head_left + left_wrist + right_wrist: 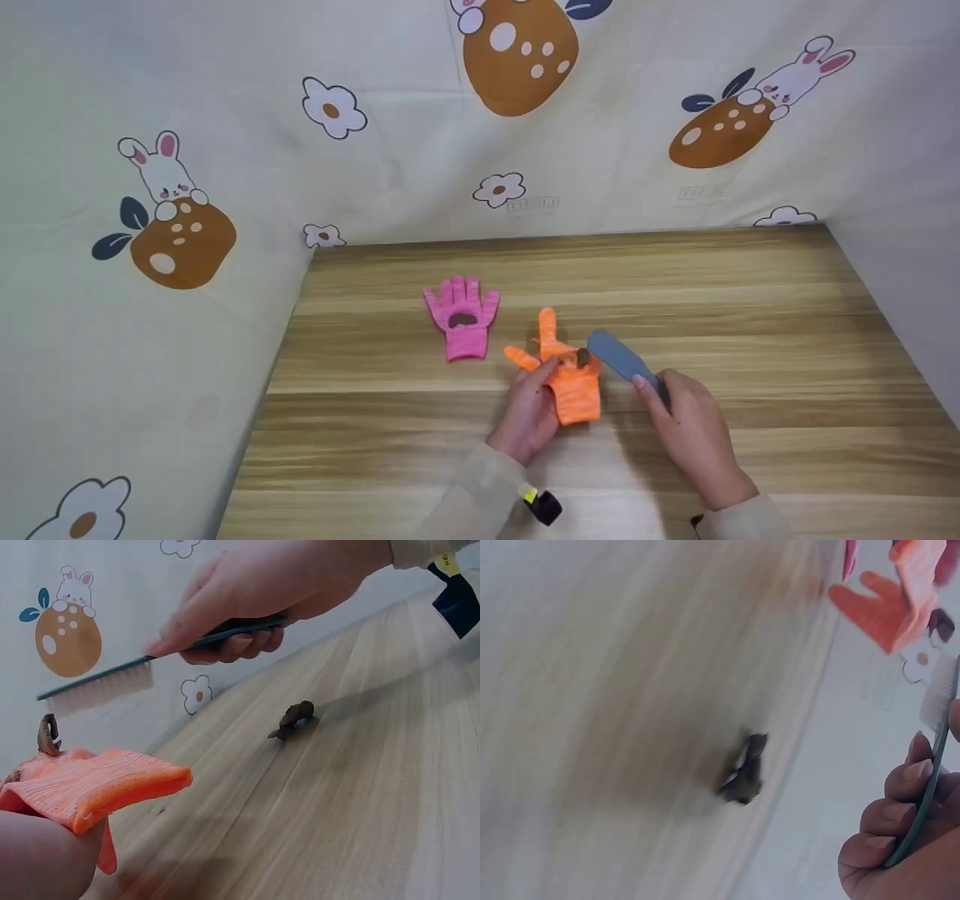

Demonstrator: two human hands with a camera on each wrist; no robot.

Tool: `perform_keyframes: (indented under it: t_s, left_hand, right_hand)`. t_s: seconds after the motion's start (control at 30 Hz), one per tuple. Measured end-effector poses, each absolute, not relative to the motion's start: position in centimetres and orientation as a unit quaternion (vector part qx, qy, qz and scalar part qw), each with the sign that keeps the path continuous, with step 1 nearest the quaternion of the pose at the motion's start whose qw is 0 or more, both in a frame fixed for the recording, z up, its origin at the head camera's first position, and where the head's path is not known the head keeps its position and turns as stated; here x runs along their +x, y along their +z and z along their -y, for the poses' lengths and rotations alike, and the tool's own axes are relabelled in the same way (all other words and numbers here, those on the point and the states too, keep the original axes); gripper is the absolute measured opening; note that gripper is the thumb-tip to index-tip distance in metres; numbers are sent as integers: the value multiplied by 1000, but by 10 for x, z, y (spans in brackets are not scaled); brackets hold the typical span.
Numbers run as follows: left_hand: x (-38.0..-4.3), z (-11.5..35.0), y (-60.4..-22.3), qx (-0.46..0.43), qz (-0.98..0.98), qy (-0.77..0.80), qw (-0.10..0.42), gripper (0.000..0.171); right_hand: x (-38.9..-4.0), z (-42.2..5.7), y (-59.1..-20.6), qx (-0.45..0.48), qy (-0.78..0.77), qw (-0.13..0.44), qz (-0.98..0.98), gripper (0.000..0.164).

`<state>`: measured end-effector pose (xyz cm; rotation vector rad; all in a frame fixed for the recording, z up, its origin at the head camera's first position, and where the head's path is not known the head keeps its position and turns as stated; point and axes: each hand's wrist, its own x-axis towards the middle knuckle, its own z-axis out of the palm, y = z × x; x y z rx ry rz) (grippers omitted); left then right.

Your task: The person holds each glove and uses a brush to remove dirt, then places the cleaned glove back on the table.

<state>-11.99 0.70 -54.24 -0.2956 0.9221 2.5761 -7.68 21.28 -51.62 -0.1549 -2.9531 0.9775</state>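
An orange knit glove [577, 394] is held up by my left hand [529, 412], thumb on top and the other fingers beneath. Dark brown matter [583, 357] clings to the glove; in the left wrist view a curled brown piece [48, 735] stands up from it. My right hand [697, 431] grips the handle of a blue-grey brush [619, 356]. White bristles [101, 688] point down from the brush, just above and beside the glove in the left wrist view. A pink glove [465, 341] with a brown patch [463, 320] lies flat, fingers pointing away.
The wood-grain table [360, 405] meets a patterned cloth wall [405, 150] at the back and sides. A dark brown crumpled piece [294, 718] lies on the tabletop below my right hand. A small black device [546, 508] hangs by my left cuff.
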Motion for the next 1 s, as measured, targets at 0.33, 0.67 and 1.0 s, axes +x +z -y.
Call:
perform_keyframes:
  t_s: [0.33, 0.67, 1.0]
  left_hand:
    - [-116, -14, -544, -73, -353, 914, 185, 45]
    - [-114, -15, -548, -86, -362, 906, 200, 59]
    - [-116, -11, -544, -94, -337, 914, 205, 50]
  right_hand:
    - [-73, -176, -505, -1, 312, 41, 949, 46]
    - [-74, -166, -507, 17, 305, 12, 952, 51]
    - [-81, -182, -519, 11, 293, 44, 955, 43]
